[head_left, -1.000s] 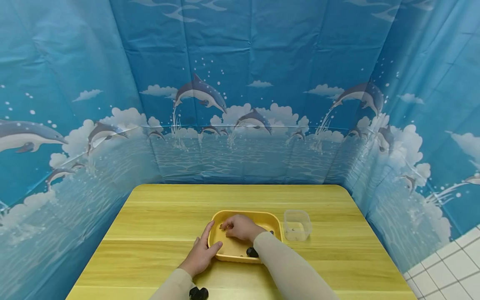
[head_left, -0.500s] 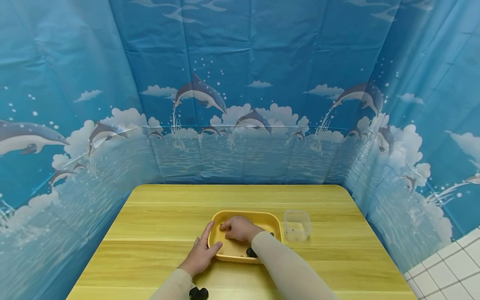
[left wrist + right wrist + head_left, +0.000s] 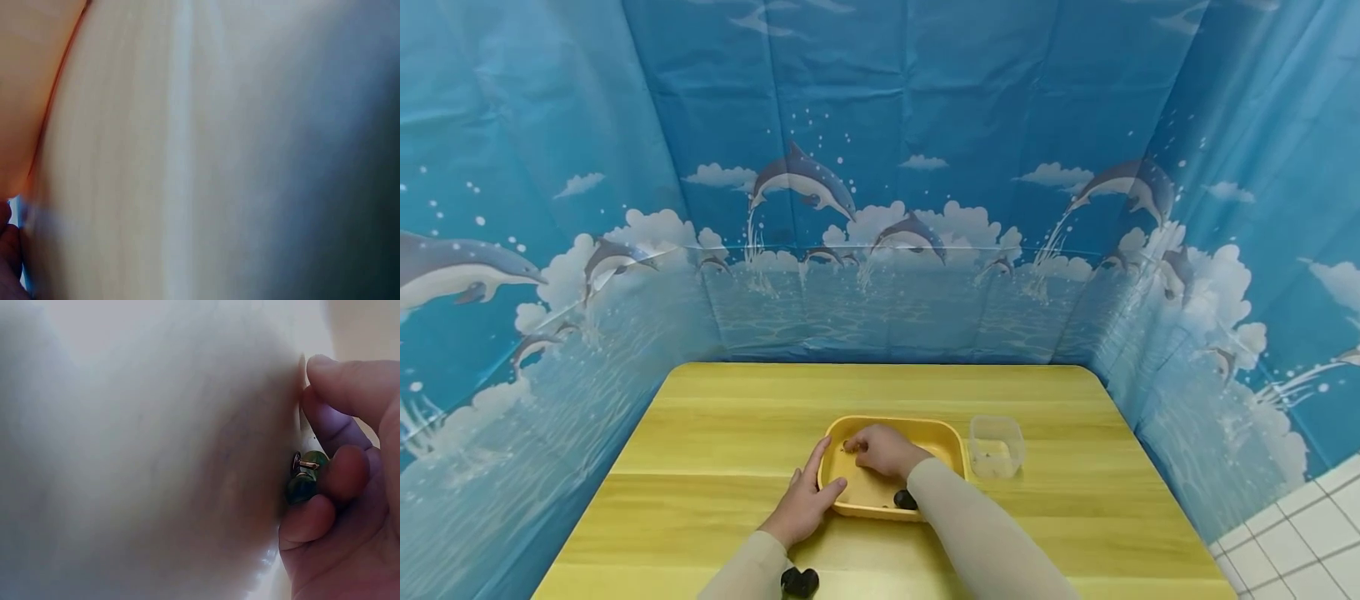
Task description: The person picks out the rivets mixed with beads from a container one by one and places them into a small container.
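My right hand (image 3: 887,452) reaches down into a yellow tray (image 3: 868,490), its fingertips close over the floor at the left end. In the right wrist view, its curled lower fingers hold small glossy green bead-like pieces (image 3: 301,489) with a gold-coloured metal part. Thumb and forefinger come together farther up; what lies between them is hidden. A few tiny dark bits show by the fingertips in the head view. My left hand (image 3: 801,504) rests at the tray's left side, forefinger straight along the rim and thumb over the front corner.
A clear plastic container (image 3: 1015,463) with small bits at its bottom stands just right of the tray. Both are on a yellow wood-grain table (image 3: 722,433). A blue dolphin-print curtain (image 3: 880,317) hangs around the back and sides. Black wrist cameras (image 3: 799,582) sit at the sleeves.
The right hand stays at the tray's left end, with only slight finger movement. The left hand has kept its place on the rim. The head view has shifted slightly.
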A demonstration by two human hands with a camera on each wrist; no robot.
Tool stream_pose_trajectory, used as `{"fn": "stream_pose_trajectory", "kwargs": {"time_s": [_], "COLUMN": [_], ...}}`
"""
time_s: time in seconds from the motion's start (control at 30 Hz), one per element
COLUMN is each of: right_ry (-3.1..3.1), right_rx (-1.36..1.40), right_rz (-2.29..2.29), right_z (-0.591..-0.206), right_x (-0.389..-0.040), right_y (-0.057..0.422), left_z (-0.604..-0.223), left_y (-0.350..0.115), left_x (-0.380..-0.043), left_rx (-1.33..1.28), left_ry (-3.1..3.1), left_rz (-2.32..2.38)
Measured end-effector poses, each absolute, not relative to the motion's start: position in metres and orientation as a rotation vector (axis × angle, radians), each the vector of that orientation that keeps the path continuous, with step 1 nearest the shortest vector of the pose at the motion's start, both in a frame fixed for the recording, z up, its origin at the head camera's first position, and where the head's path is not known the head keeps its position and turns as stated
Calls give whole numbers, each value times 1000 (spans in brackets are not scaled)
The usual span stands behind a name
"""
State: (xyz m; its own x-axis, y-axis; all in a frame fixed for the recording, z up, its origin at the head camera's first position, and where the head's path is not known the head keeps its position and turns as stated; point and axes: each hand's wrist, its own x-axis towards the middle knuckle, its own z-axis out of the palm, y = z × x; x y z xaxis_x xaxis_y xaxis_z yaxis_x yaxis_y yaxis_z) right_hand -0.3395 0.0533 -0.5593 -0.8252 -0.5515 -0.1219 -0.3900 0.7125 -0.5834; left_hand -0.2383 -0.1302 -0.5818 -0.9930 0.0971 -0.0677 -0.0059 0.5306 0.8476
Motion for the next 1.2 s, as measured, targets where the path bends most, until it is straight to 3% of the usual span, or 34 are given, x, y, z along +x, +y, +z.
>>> {"fn": "stream_pose_trajectory", "kwargs": {"time_s": [1.2], "right_ry": [2708], "right_rx": [-713], "right_rz": [-638], "right_z": [-559], "right_x": [-339], "right_y": [45], "left_z": [-583], "left_y": [-130], "left_x": [-238], "left_rx": [77], "left_ry": [2662], "left_rz": [1474]}}
